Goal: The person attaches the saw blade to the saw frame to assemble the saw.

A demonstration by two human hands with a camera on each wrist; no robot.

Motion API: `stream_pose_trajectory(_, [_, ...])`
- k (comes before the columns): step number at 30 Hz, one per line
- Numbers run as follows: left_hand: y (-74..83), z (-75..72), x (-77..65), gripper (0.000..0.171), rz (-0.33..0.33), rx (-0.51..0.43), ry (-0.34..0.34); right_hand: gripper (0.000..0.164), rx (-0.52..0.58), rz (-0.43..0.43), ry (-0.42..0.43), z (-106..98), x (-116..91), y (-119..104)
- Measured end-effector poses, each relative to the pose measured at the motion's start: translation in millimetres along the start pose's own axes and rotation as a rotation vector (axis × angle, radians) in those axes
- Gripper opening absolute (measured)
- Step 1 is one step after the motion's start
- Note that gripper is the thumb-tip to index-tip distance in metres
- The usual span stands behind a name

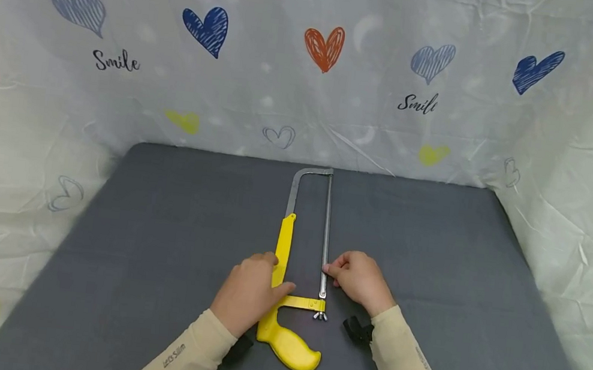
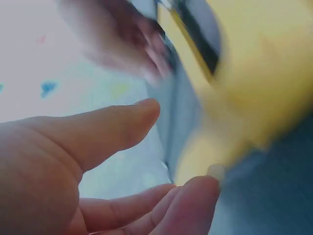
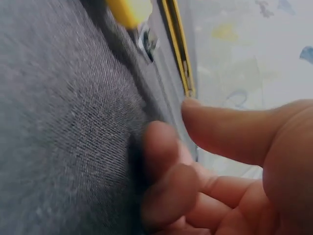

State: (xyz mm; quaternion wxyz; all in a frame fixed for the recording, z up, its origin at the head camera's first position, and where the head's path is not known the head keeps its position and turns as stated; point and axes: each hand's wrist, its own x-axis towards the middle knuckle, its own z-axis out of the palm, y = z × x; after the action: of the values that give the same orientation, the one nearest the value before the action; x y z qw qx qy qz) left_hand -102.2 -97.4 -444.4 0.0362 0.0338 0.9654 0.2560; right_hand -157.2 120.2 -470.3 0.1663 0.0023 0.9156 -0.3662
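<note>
A hacksaw [image 1: 284,238] lies on the grey cloth, its yellow handle [image 1: 292,350] toward me and the silver bow of its frame at the far end. Along its right side runs the thin blade [image 1: 326,230], with a wing nut [image 1: 320,316] at the near end. My left hand [image 1: 250,288] is at the yellow frame, thumb spread from the fingers and overlapping the frame. At the blade's lower part are the fingertips of my right hand [image 1: 362,279], its fingers loosely bent. A gap shows between thumb and forefinger in the right wrist view. The left wrist view is blurred.
Dark grey cloth [image 1: 191,210] covers the table. Behind and at both sides hangs a pale curtain [image 1: 262,97] printed with hearts. A black wrist mount [image 1: 357,331] sits beside the right sleeve [image 1: 408,359].
</note>
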Motion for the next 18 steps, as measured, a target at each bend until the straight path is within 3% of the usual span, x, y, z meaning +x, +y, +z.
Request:
stream_pose_trajectory(4, [-22.6, -1.8, -0.8, 0.056, -0.098, -0.063, -0.018, 0.027, -0.055, -0.016, -0.013, 1, -22, 1])
stream_pose_trajectory(8, [-28.7, -1.2, -3.0, 0.06, -0.155, -0.135, -0.073, 0.031, -0.096, -0.047, -0.014, 5, -42, 3])
stream_pose_trajectory(13, [-27.7, 1.9, -1.3, 0.068, -0.179, -0.157, -0.1, 0.034, -0.116, -0.071, -0.007, 13, -60, 3])
stream_pose_trajectory(18, [-26.4, 5.2, 2.2, 0.079, -0.167, -0.125, -0.109, 0.038, -0.167, -0.109, 0.024, 24, -65, 3])
